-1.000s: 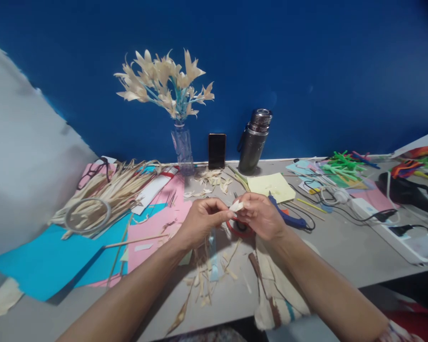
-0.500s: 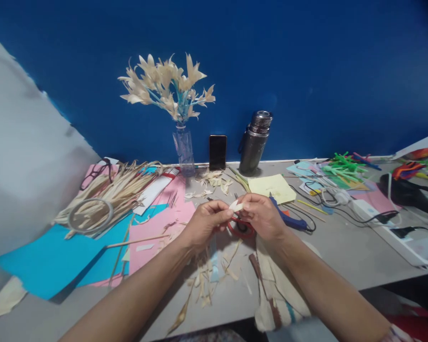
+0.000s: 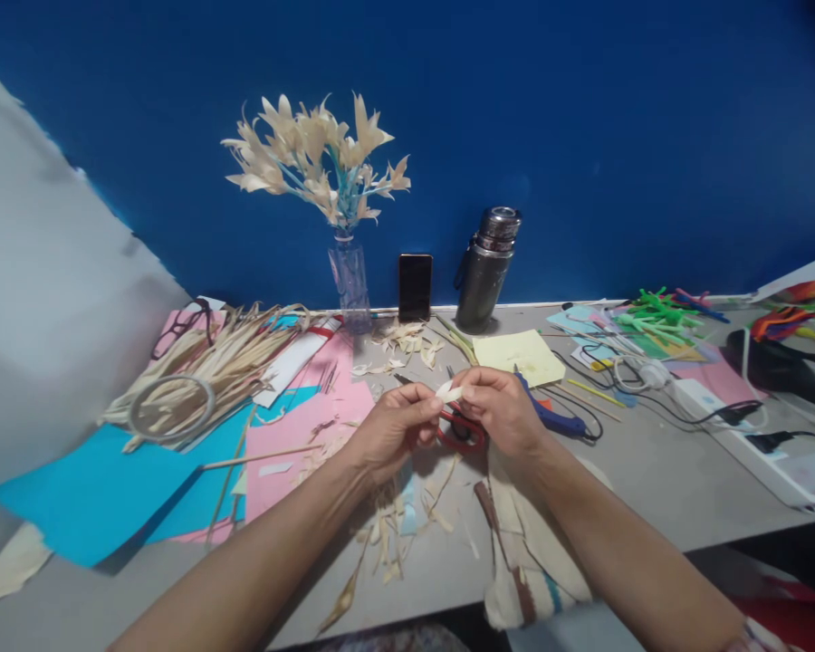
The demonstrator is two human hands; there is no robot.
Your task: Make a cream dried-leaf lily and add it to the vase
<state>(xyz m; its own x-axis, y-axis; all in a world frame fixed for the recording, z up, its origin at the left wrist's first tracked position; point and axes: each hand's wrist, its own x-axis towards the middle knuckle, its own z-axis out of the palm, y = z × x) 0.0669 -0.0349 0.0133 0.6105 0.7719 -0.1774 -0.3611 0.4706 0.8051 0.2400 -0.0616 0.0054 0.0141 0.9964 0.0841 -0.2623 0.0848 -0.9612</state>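
Observation:
Between my two hands is a small pale piece of dried husk (image 3: pixel 449 393), shaped like a petal. My left hand (image 3: pixel 400 426) pinches its left end with thumb and forefinger. At its right end, my right hand (image 3: pixel 506 407) grips it in the fingertips. Just below and behind the fingers lie red-handled scissors (image 3: pixel 463 444) on the table, partly hidden by the hands. A blue-handled glue gun (image 3: pixel 553 418) rests right of my right hand. Husk scraps (image 3: pixel 390 534) are scattered below my wrists.
Husk flowers (image 3: pixel 319 149) stand in a clear bottle (image 3: pixel 350 285) at the back, near a phone (image 3: pixel 415 288) and a steel flask (image 3: pixel 487 272). Left are a husk bundle (image 3: pixel 231 362), a tape roll (image 3: pixel 207 407) and blue paper (image 3: pixel 95 489). Right lies a power strip (image 3: pixel 740 444) with cables.
Both hands stay almost where they were, still holding the husk piece. The view has shifted very slightly.

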